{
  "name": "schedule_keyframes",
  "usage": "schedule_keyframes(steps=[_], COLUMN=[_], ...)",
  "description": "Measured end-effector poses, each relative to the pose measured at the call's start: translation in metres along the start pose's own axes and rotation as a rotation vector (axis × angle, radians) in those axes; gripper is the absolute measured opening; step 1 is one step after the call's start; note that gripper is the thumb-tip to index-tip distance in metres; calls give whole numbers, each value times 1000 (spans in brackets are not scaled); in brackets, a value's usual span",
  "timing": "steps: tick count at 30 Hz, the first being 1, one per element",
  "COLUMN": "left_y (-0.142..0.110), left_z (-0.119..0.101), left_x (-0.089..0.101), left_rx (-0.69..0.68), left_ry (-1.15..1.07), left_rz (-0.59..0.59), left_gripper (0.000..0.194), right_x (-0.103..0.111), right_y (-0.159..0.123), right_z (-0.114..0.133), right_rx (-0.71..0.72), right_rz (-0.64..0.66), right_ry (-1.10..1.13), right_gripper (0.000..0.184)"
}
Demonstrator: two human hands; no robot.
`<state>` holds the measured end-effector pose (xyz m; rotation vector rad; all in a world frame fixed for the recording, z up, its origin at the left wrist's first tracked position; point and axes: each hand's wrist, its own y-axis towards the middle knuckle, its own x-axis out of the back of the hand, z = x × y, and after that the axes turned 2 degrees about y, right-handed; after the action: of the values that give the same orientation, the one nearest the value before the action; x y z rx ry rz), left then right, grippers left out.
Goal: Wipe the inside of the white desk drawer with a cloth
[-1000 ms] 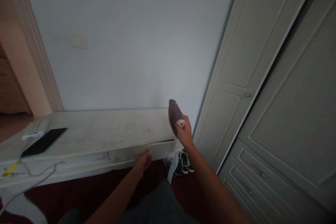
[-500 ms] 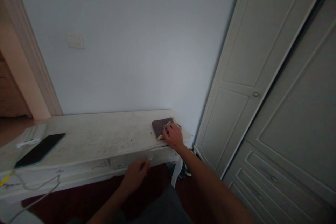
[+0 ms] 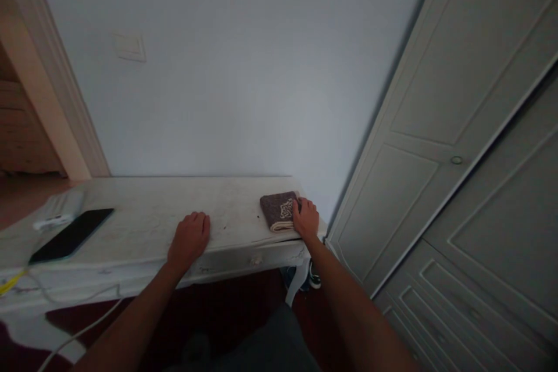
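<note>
A folded brown towel (image 3: 279, 209) with a pale ornamental pattern and a cream edge lies on the right end of the white table (image 3: 143, 209). My right hand (image 3: 307, 218) is at the towel's right side, thumb over its edge and fingers curled around it. On the tabletop near the front edge rests my left hand (image 3: 190, 238), back upward, fingers curled in with nothing visible in them. To its right, the drawer knob (image 3: 256, 260) shows on the table's front.
A dark phone (image 3: 72, 235) and a white box-like device (image 3: 61, 209) sit on the table's left end. A pale cable (image 3: 82, 331) hangs in front. Shoes (image 3: 314, 276) stand under the right end. A grey wardrobe (image 3: 410, 186) stands to the right.
My right hand has lowered the towel from the air onto the tabletop and shifted to its right edge. My left hand has left the drawer knob and moved left onto the tabletop.
</note>
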<state>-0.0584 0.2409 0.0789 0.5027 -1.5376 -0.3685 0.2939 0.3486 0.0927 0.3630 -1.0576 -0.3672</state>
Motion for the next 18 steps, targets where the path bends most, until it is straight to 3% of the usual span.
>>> schedule_keyframes(steps=[6,9,11,13,15,17,18], left_y=[5,0,-14,-38,-67,-91,-100], left_z=[-3,-3,-13,-39,-76,-118,-136], left_x=[6,13,18,19,13,3,-4], left_rx=[43,37,71,136,257,549,622], left_ry=[-24,-131,-256,-429,-671,-922,-968], left_rz=[-18,-103,-179,-187,-27,319,407], left_gripper=[34,33,34,35,36,33,31], right_x=[0,0,1,0,-2,-4,-4], right_y=[0,0,-1,-2,-4,-5,-6], right_z=[2,3,4,4,3,2,2], right_rx=[-22,-31,-29,-7,38,89,112], right_rz=[24,23,13,-21,-82,-135,-147], right_ry=[-15,-13,-11,-7,-2,-4,-13], right_gripper=[48,50,51,51,49,47,45])
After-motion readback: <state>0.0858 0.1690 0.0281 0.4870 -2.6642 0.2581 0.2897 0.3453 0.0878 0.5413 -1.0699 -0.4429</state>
